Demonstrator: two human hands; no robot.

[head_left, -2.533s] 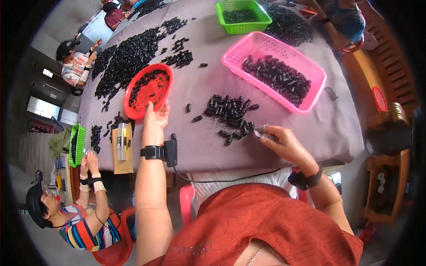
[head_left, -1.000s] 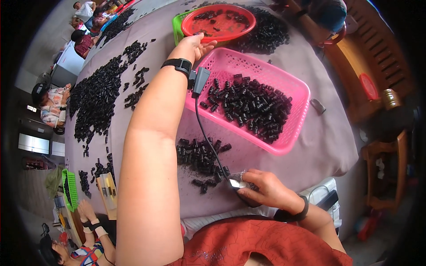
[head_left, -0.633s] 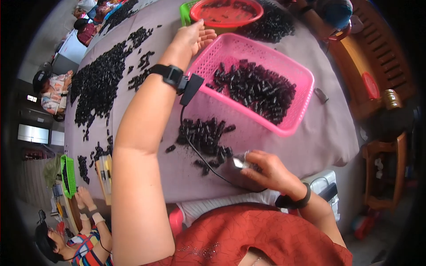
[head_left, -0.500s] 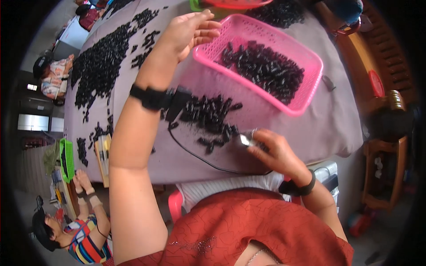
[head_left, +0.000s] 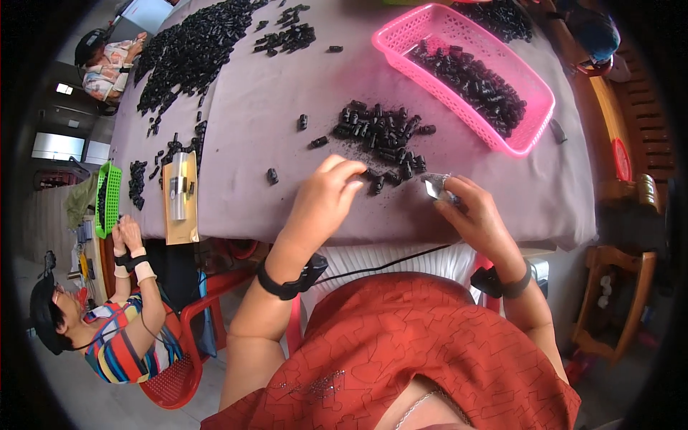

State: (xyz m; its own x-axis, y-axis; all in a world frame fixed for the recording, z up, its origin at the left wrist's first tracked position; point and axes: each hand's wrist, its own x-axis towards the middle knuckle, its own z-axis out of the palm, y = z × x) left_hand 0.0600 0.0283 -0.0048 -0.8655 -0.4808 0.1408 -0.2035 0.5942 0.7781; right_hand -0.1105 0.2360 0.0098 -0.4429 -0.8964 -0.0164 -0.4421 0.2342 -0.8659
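My left hand is at the near edge of a small pile of short black cylindrical pieces. Its thumb and forefinger are apart, with one black piece close by the fingertips. To the right of the pile, my right hand is closed around a small shiny silver object whose kind I cannot make out. Part of that object is hidden by the fingers. Beyond the pile stands a pink plastic basket, partly filled with similar black pieces.
Larger heaps of black pieces cover the far left of the cloth-covered table. A wooden board with a clear roll lies at the left edge. One co-worker sits at left beside a green basket; another person is farther off.
My left hand has come back from beside the pink basket to the near side of the pile. My right hand stays close to the pile with the silver object. The view has shifted.
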